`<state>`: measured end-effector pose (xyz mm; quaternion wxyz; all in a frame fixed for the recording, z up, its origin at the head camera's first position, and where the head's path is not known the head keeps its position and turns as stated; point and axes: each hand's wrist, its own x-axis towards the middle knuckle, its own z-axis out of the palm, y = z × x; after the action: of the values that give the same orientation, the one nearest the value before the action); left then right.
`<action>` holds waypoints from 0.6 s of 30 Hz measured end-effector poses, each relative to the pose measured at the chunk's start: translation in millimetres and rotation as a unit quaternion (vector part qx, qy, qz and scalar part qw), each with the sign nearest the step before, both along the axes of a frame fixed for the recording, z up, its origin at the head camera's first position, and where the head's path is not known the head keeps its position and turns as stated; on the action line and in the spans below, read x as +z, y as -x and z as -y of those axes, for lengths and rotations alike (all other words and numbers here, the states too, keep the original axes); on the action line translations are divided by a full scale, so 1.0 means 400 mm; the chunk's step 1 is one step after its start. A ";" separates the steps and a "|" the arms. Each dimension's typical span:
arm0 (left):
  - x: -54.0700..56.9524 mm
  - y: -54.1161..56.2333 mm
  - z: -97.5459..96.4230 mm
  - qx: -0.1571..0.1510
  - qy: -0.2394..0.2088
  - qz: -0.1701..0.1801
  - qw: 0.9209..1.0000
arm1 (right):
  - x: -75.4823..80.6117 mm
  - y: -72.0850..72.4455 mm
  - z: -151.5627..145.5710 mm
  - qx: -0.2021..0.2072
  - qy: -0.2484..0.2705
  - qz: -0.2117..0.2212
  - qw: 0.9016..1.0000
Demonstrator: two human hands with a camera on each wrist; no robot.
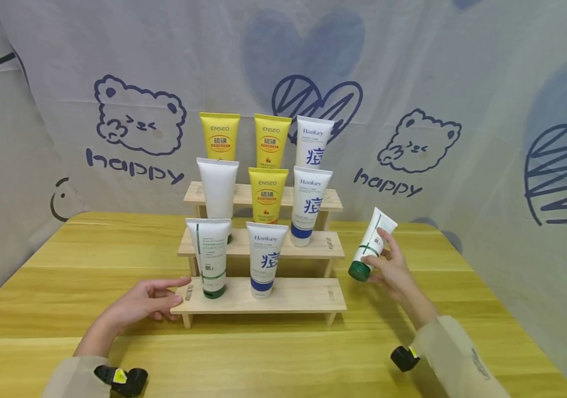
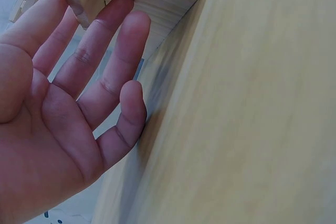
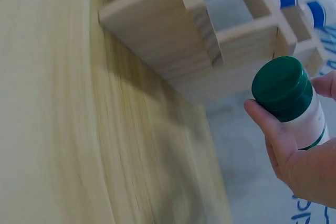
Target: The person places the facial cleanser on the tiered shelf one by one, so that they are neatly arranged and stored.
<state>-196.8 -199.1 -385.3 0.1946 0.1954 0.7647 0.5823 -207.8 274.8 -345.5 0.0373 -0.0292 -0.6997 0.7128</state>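
Observation:
My right hand (image 1: pixel 390 268) grips a white squeeze tube (image 1: pixel 377 232) with a green cap (image 3: pixel 281 87), held tilted, cap down, right of a three-step wooden display stand (image 1: pixel 283 301). Thumb and fingers of my left hand (image 1: pixel 146 301) hold the left end of its lowest step; the left wrist view shows fingertips beneath the wood. On that step stand a white-and-green tube (image 1: pixel 210 254) and a white-and-blue tube (image 1: pixel 266 257). A plain white tube (image 1: pixel 218 188), a yellow tube (image 1: pixel 267 193) and another white-and-blue tube (image 1: pixel 309 199) fill the middle step.
Two yellow tubes, left (image 1: pixel 221 132) and centre (image 1: pixel 271 138), and a white-and-blue tube (image 1: pixel 314 141) stand on the top step. The stand sits on a wood-grain table (image 1: pixel 243 365). A printed cloth (image 1: pixel 239 61) with bears and hearts hangs behind.

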 end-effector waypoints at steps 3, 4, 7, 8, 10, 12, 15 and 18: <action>0.000 -0.001 0.000 0.002 0.001 0.001 1.000 | -0.013 0.001 0.002 0.000 0.017 -0.037 0.999; 0.001 -0.001 0.000 0.002 0.001 0.000 1.000 | -0.026 0.008 -0.004 -0.001 0.021 -0.049 0.999; 0.001 -0.001 -0.001 0.002 0.000 -0.002 1.000 | -0.079 0.043 -0.030 0.000 0.028 -0.088 0.996; 0.002 -0.002 -0.001 0.001 0.000 -0.003 1.000 | -0.105 0.059 -0.044 0.001 0.031 -0.106 0.994; 0.002 -0.002 -0.001 0.000 0.000 -0.004 1.000 | -0.143 0.082 -0.064 0.005 0.026 -0.136 0.990; 0.003 -0.003 -0.001 0.000 -0.002 -0.004 1.000 | -0.160 0.086 -0.069 0.011 0.024 -0.162 0.986; 0.003 -0.004 0.000 -0.002 -0.004 -0.004 1.000 | -0.117 0.038 -0.028 0.009 0.019 -0.181 0.983; 0.004 -0.005 -0.001 -0.002 -0.004 -0.004 1.000 | -0.034 -0.036 0.043 -0.001 0.011 -0.182 0.983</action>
<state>-194.7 -198.7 -383.7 0.1920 0.2005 0.7625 0.5844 -193.2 257.7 -359.0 0.1645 0.1005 -0.6735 0.7136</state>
